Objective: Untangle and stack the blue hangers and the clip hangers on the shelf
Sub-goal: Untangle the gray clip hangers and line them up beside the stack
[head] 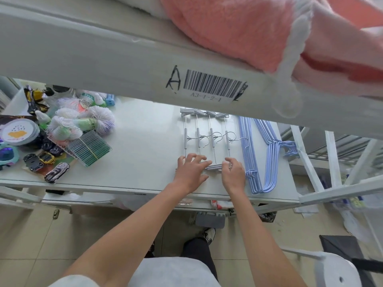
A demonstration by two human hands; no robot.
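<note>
Several silver clip hangers lie side by side on the white shelf, hooks pointing right, far clips under the upper shelf beam. My left hand rests with spread fingers on their near clip ends. My right hand lies on the right near ends, its fingers slightly bent. A stack of blue hangers lies just right of the clip hangers, hooks towards the shelf's right edge.
Yarn bundles, a banded pack of green cards, toy cars and round lidded tubs crowd the shelf's left end. The upper shelf beam with a barcode label overhangs the back. A pink blanket lies on top.
</note>
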